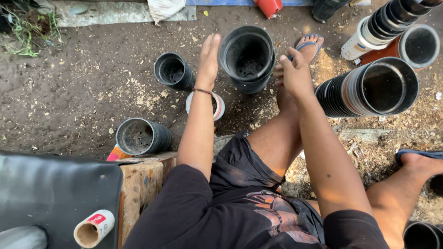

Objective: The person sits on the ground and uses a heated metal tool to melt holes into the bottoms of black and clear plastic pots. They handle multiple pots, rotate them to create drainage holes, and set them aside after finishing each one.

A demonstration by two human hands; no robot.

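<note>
A stack of black plastic plant pots point(248, 57) stands on the dirt in front of me, mouth up. My left hand point(208, 60) is flat and open just left of the stack, fingers together, with a thin bracelet on the wrist. My right hand point(295, 74) hovers just right of the stack, fingers loosely curled, holding nothing. Neither hand grips the pots. Under my left forearm lies a white pot with an orange band point(218, 106), partly hidden.
A single black pot point(173, 70) and a tipped black pot point(140, 136) lie at left. Long stacks of nested pots point(369, 90) lie at right, another stack point(392, 20) behind. A wooden block point(143, 180), black sheet point(55, 193) and cardboard tube point(93, 228) sit near left.
</note>
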